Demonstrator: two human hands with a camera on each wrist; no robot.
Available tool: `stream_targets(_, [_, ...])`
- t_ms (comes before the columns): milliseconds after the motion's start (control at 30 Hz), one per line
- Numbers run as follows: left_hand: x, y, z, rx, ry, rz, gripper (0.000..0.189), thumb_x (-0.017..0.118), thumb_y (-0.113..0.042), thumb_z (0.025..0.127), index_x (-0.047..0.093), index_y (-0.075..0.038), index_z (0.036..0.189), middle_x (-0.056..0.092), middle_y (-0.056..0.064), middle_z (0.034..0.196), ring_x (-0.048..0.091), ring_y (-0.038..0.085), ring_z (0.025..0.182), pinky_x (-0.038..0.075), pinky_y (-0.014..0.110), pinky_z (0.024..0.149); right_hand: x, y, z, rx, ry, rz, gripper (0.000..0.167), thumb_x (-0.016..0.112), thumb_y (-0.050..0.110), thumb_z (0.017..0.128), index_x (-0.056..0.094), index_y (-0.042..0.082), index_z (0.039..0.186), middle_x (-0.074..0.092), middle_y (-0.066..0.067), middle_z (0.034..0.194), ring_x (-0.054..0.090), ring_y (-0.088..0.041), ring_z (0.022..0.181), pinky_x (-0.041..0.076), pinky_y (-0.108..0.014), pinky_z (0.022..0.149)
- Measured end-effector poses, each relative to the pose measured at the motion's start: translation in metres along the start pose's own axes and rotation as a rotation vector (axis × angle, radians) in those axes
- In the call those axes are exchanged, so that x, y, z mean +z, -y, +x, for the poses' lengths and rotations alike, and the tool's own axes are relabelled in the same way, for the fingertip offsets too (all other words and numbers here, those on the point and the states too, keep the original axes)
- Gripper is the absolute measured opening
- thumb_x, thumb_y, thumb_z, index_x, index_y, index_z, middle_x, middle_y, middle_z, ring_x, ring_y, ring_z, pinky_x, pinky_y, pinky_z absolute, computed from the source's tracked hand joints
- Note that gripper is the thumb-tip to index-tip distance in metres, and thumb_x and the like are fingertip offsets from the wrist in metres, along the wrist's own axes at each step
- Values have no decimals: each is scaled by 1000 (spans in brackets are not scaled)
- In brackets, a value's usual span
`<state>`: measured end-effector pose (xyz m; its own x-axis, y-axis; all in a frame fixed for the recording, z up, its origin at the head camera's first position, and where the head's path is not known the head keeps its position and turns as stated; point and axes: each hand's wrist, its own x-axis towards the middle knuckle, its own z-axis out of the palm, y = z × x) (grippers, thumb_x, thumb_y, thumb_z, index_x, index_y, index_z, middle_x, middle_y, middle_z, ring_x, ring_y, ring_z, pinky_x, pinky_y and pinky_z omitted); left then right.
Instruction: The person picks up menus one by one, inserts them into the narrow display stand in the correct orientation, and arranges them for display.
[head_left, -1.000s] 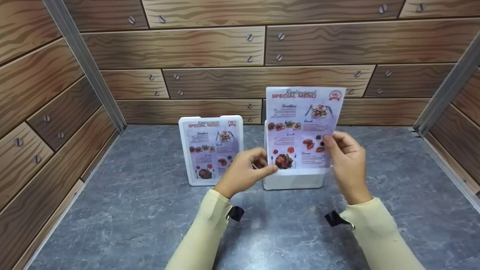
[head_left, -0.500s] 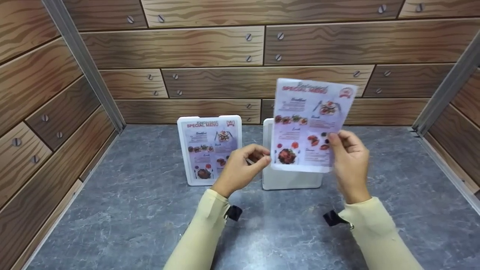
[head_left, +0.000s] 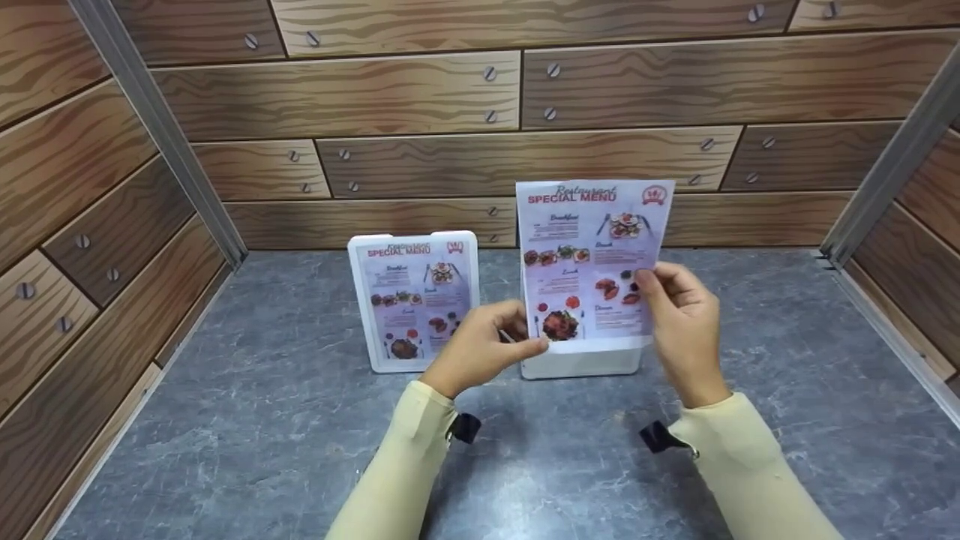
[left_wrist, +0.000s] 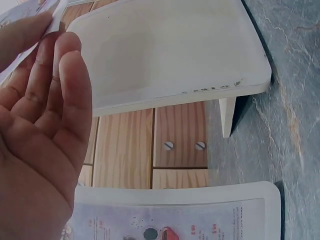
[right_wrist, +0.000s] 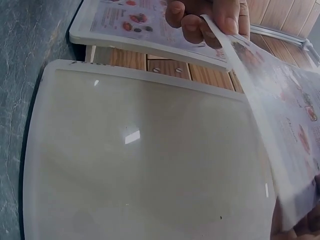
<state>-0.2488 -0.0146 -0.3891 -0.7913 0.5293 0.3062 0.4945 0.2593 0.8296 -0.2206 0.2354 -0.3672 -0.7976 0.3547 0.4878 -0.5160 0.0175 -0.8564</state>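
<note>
A printed restaurant menu sheet (head_left: pixel 592 262) is held up between both hands. The left hand (head_left: pixel 484 349) pinches its lower left corner between thumb and fingers; the left wrist view shows the paper's edge in that pinch. On the sheet's right edge, the right hand (head_left: pixel 686 330) grips with its thumb in front. Behind the sheet stands a white frame (head_left: pixel 581 365), its face bare in the right wrist view, with the paper held apart from it. To the left, a second white frame (head_left: pixel 361 300) stands with a matching menu (head_left: pixel 401 300) in it, partly covered by the left hand.
Both frames stand on a grey marbled table (head_left: pixel 262 420). Wood-patterned panels (head_left: pixel 420 97) rise at the back and sides, with metal posts (head_left: pixel 161 135) at the corners. A leg (left_wrist: pixel 227 116) props the bare frame from behind.
Half a second ago the sheet was tilted, higher and further right, with the left hand's fingertips at its edge. Now it is lower, straighter and further left, with the left thumb on its corner.
</note>
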Motion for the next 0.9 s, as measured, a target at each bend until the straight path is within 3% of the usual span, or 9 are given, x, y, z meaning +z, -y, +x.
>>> stream_targets(200, [-3,-2,-2,-8,48,-5,13,78,-17,93,68,-14,100,70,-7,88,62,10,78,51,28,69,-2,-1,3,-11,-38,-25,18,67,5,100,69,-13,104,72,-4,82,64,-12,68,53,-22,60])
stream_targets(367, [-4,0,-1,-6,30,2,7,74,-15,96,69,-11,99,70,-4,87,62,11,76,52,28,71,-2,-2,2,0,-31,-17,17,67,3,99,69,-13,104,73,-3,84,65,-12,72,54,-22,65])
stream_targets(633, [-3,1,-2,-32,-70,-1,14,70,-26,100,70,-13,95,68,-4,84,60,10,73,51,26,65,0,-5,0,37,10,-19,13,66,2,100,70,-10,103,73,-4,85,65,-12,74,55,-22,68])
stream_targets(900, [0,2,4,-22,-210,13,11,73,-22,99,73,-12,95,70,-5,83,63,10,74,54,27,69,1,-7,2,51,10,-38,11,65,1,100,69,-9,102,70,-2,85,63,-9,75,54,-20,69])
